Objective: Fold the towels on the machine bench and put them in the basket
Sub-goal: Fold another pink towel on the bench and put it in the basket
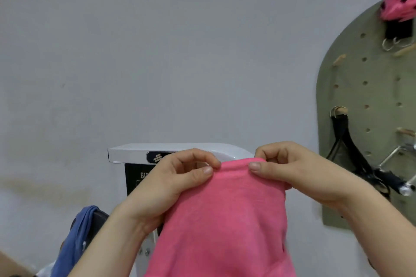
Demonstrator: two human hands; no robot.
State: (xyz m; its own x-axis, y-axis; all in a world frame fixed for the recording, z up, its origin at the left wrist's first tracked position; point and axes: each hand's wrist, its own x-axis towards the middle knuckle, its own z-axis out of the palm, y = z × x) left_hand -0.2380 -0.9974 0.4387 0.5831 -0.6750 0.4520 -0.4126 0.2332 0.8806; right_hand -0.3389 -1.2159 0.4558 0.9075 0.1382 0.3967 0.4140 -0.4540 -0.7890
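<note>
A pink towel [225, 220] hangs in front of me, held up by its top edge. My left hand [175, 177] pinches the left part of that edge between thumb and fingers. My right hand [290, 173] pinches the right part of the same edge, the two thumbs a short way apart. The towel's lower part runs out of the bottom of the frame. The bench top and the basket are out of sight.
A white machine [171, 153] with a black panel stands behind the towel against the grey wall. A blue cloth [76, 238] hangs at the lower left. A green pegboard [364, 96] on the right wall carries black straps, metal hooks and a pink-and-black item [398, 4].
</note>
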